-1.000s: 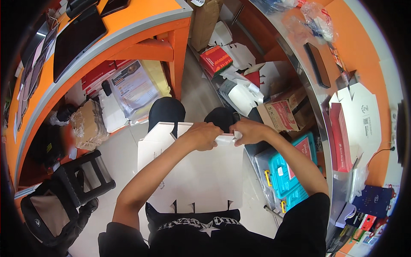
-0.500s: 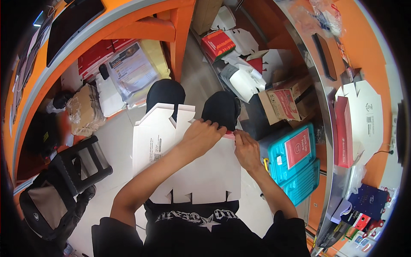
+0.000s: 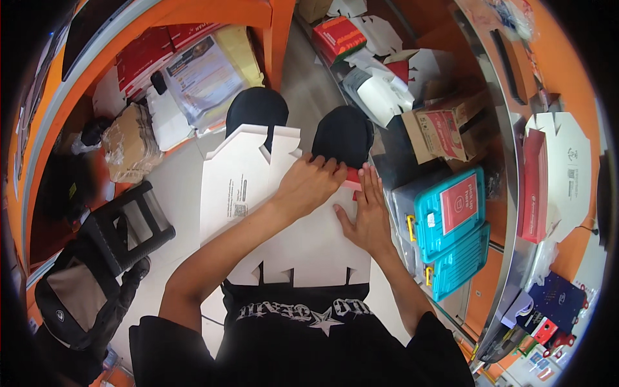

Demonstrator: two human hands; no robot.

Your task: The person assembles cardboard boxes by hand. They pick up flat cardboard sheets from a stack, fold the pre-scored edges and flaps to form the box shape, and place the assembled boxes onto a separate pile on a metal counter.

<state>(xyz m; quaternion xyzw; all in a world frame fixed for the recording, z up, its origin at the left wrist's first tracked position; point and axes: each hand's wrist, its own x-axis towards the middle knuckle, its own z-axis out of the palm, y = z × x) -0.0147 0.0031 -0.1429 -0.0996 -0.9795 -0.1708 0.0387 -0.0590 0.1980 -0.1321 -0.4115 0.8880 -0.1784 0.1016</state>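
A white flat cardboard box blank (image 3: pixel 303 248) with notched tabs lies across my lap. Its far flap on the right is folded up, and a red strip (image 3: pixel 352 179) of its other side shows. My left hand (image 3: pixel 311 185) is closed on this far edge, with the fingers bent over the fold and the fingertips partly hidden. Just to its right, my right hand (image 3: pixel 369 216) lies against the same corner of the blank, fingers stretched forward and thumb spread on the white face. The tall left flap (image 3: pixel 235 174) of the blank stands out past my left forearm.
On the right are teal-lidded plastic boxes (image 3: pixel 449 209), a brown carton (image 3: pixel 435 135) and a metal counter edge with another white-and-red box blank (image 3: pixel 561 174). At left stand a black step stool (image 3: pixel 129 226) and a backpack (image 3: pixel 77 300). Papers (image 3: pixel 200 77) fill the shelf ahead.
My right hand has gone from pinching the blank's edge to lying flat with fingers straight and thumb out. My left hand keeps its hold. The whole view has shifted slightly.
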